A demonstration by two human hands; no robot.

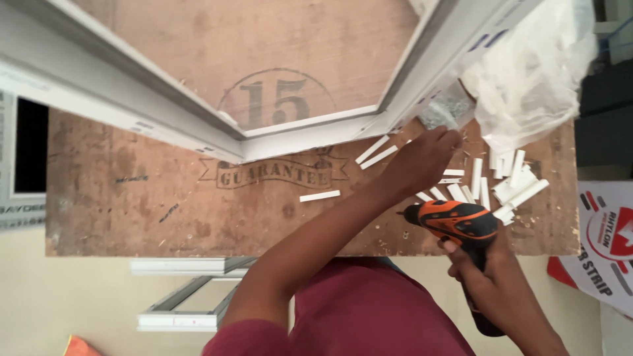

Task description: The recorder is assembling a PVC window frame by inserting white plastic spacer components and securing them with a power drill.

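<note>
while the white frame [310, 135] lies across the desk [132, 204]:
left hand [422, 158]: fingers bent, reaching into small screw bag [448, 109], grip unclear
right hand [478, 273]: closed around orange drill [455, 221], near right edge

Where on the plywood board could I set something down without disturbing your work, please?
The left stretch of the plywood board, below the white frame, is bare. The right end is crowded with white strips, the plastic bag, the left hand and the drill.

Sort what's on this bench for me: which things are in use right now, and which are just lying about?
In use: cordless drill in right hand; small clear bag under left hand; white frame.

Lying about: white strips, large plastic bag, spare frames on floor.
</note>
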